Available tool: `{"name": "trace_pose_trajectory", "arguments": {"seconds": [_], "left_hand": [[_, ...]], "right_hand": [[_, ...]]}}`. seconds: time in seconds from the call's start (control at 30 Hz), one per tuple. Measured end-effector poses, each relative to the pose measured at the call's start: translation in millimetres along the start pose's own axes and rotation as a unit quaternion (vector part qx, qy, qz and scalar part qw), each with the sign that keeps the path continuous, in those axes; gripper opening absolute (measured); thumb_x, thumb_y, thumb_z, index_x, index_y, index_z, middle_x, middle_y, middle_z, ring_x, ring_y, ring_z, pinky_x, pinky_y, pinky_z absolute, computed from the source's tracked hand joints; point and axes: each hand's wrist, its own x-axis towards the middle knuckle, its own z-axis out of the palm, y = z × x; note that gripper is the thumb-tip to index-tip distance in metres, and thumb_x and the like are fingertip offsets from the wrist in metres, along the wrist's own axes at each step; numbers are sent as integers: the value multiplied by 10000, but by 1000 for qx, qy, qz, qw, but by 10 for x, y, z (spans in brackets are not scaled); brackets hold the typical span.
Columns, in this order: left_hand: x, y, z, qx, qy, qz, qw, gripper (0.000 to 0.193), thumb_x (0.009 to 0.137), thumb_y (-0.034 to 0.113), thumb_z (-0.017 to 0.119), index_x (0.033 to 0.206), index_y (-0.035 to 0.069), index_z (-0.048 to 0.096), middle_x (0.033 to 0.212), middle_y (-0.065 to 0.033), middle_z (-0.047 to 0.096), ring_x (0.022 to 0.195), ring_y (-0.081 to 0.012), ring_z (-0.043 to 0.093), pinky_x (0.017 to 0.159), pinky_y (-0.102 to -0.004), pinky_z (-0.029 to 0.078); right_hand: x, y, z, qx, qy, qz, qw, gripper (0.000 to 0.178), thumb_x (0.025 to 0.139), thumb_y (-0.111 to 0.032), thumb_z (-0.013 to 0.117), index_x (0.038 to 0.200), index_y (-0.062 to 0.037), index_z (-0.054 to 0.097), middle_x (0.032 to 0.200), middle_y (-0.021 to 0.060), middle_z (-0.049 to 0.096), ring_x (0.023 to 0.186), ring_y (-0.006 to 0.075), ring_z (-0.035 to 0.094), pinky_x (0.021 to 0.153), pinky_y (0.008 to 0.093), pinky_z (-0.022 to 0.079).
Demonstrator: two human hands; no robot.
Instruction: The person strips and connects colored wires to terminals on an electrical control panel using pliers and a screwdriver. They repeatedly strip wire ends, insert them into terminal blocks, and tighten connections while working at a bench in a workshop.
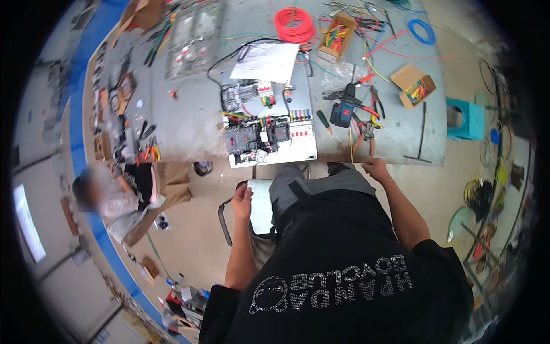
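My left hand (242,199) is off the table, above the chair beside my left leg. Its fingers are curled together, and anything in them is too small to make out. My right hand (375,170) is at the table's front edge, right of my legs, fingers curled in; what they hold, if anything, is hidden. Between the hands, at the edge, lies a white mounting panel (275,159) with black contactors (242,139), a breaker with red switches (300,133) and coloured wires. Nearest the right hand on the table are pliers (364,133), a screwdriver (323,119) and a cordless drill (344,108).
A paper sheet (266,62), a red wire coil (294,25) and cartons of coloured sleeves (337,35) lie farther back. A chair (259,200) stands by my legs. At left another person (117,192) sits by the table; a blue stool (472,119) is at right.
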Motion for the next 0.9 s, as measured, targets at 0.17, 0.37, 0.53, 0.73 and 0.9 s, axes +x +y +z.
{"name": "trace_pose_trajectory", "arguments": {"seconds": [0.17, 0.37, 0.53, 0.73, 0.9], "left_hand": [[897, 111, 195, -16, -56, -9, 998, 348, 1049, 155, 703, 1333, -43, 673, 1086, -68, 741, 942, -122, 678, 852, -281, 552], [1942, -209, -638, 93, -96, -43, 990, 422, 1049, 296, 708, 1357, 8, 691, 1115, -67, 761, 950, -158, 733, 765, -307, 565], [2213, -391, -1047, 185, -85, 12, 979, 352, 1015, 220, 717, 1284, -7, 737, 1086, -151, 804, 928, -216, 760, 848, -359, 594], [2938, 353, -1317, 242, -4, 74, 967, 366, 991, 256, 747, 1249, -4, 744, 993, -151, 789, 904, -197, 741, 827, -356, 578], [4815, 893, -1579, 330, 148, 267, 893, 443, 973, 352, 780, 1268, 25, 734, 925, -162, 767, 861, -321, 737, 789, -415, 569]], "right_hand": [[102, -573, 60, -54, 118, -41, 991, 368, 946, -373, 733, 984, -12, 790, 868, 201, 753, 805, 323, 749, 752, 444, 564], [346, -1340, 862, -71, 88, 54, 992, 405, 924, -405, 723, 1021, -18, 794, 933, 184, 785, 825, 343, 756, 781, 458, 585], [165, -1075, 1318, -19, 71, 191, 979, 354, 888, -357, 733, 881, -11, 812, 793, 133, 783, 687, 221, 745, 663, 401, 607], [238, -1152, 1695, 148, 49, 252, 955, 273, 937, -267, 745, 959, 3, 783, 777, 95, 753, 680, 167, 714, 631, 353, 581], [203, -1233, 1940, 78, 83, 224, 968, 263, 928, -264, 749, 945, -4, 788, 778, 109, 761, 704, 168, 724, 685, 366, 581]]}}
